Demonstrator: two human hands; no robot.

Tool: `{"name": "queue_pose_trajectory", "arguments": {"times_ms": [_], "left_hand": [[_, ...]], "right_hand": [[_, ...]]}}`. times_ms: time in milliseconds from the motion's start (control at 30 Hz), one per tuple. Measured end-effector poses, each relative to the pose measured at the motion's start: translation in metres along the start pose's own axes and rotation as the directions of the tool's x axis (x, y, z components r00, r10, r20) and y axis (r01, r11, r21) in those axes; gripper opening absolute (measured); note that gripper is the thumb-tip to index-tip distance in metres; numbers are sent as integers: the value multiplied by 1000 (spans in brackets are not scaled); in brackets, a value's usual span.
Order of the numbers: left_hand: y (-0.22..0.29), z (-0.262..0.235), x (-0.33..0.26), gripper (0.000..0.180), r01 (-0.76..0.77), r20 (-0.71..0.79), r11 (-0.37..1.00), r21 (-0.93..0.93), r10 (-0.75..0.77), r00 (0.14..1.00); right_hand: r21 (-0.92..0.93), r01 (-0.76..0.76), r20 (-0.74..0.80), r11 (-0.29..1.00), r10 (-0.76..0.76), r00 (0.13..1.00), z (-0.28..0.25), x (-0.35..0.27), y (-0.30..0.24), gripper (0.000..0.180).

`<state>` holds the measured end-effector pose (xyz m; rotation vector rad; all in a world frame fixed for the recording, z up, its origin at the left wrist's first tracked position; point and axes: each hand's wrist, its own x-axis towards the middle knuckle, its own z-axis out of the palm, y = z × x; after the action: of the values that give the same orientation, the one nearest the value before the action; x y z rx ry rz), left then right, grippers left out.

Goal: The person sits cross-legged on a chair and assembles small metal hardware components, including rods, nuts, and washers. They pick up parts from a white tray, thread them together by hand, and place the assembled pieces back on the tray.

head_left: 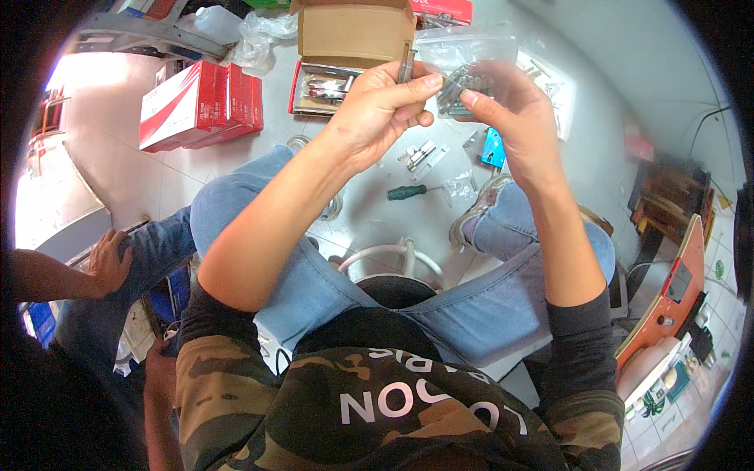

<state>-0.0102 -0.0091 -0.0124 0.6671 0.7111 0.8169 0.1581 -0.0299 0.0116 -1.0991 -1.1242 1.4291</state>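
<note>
My left hand [378, 102] is closed around a slim metal bolt-like piece [407, 61], which sticks up between the fingers. Its thumb reaches to the edge of a clear zip bag [471, 49] full of small metal parts. Closed on that bag from the other side is my right hand [520, 114], slightly blurred, its thumb pressed against the plastic. Below both hands, a screwdriver [406, 192] with a dark green handle lies on the floor. Near it are small metal cylinders [422, 154], a little clear bag [460, 187] and a blue packet [492, 147].
An open cardboard box [353, 35] holds bagged metal parts beyond my left hand. Red-and-white boxes [188, 106] stand at the left. A white sheet [561, 102] lies behind my right hand. Another person's hand [110, 261] rests on their knee at far left.
</note>
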Motion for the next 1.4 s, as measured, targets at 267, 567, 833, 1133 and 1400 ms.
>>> {"name": "queue_pose_trajectory", "arguments": {"times_ms": [267, 567, 833, 1133, 1400], "left_hand": [[-2, 3, -3, 17, 34, 26, 997, -76, -32, 999], [1, 4, -5, 18, 18, 4, 999, -31, -18, 1000], [3, 2, -8, 16, 45, 14, 999, -21, -45, 999], [5, 5, -10, 15, 26, 8, 1000, -17, -25, 1000], [5, 3, -9, 20, 50, -83, 994, 94, -43, 996]], "right_hand": [[-134, 99, -5, 986, -101, 995, 5, -6, -8, 27], [374, -287, 89, 882, 274, 958, -3, 1, 3, 20], [610, -472, 283, 636, 381, 880, -10, 3, 18, 20], [631, -498, 312, 595, 393, 865, -9, 4, 19, 21], [507, -429, 218, 747, 371, 903, -3, 1, 15, 25]]}}
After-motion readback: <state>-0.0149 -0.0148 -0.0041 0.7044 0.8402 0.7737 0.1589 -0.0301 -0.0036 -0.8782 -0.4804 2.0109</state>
